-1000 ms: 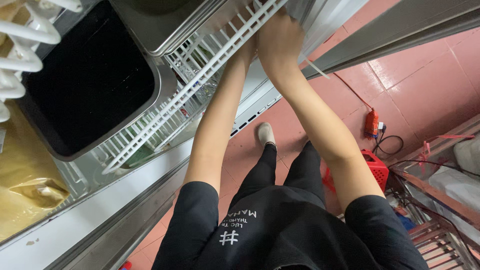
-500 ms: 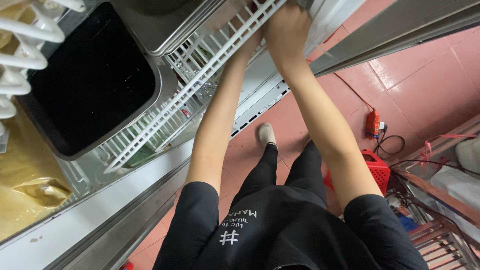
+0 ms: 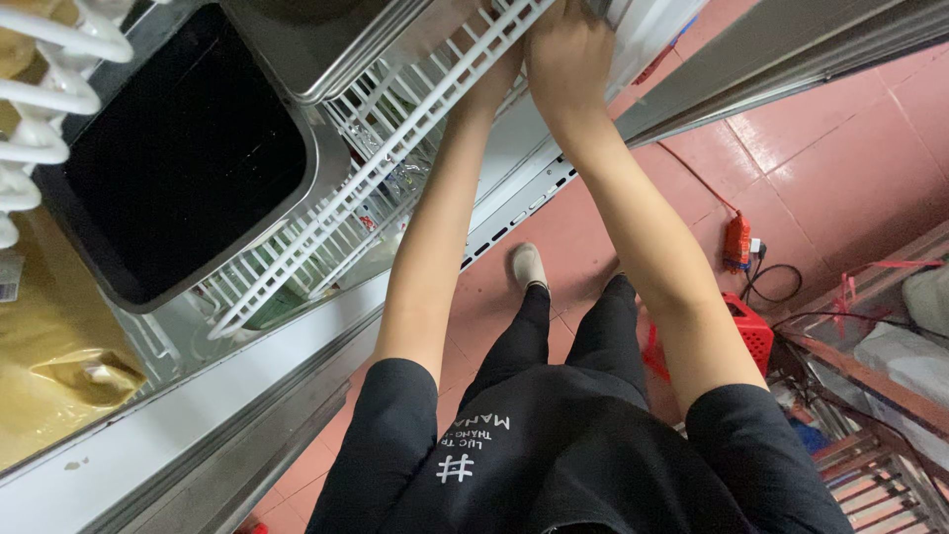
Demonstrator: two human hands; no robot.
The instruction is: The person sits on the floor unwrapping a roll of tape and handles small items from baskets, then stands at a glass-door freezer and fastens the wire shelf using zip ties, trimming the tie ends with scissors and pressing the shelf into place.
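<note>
Both my arms reach forward to a white wire shelf (image 3: 395,148) inside a refrigerated cabinet. My right hand (image 3: 568,54) is curled over the shelf's front rail near the top edge of the view. To its left, my left hand (image 3: 492,77) sits under the same rail with its fingers hidden behind the bars. A steel pan with a dark inside (image 3: 178,168) rests on the shelf, and a second steel pan (image 3: 326,40) lies further along it.
A yellow plastic bag (image 3: 59,366) lies at the left beside the cabinet's steel sill (image 3: 247,396). Below me is pink tiled floor (image 3: 840,129) with an orange power strip (image 3: 736,242), a red basket (image 3: 746,331) and a metal rack (image 3: 870,445) at the right.
Both hands have slid further along the shelf's front rail, towards the top of the view. The shelf and pans look the same.
</note>
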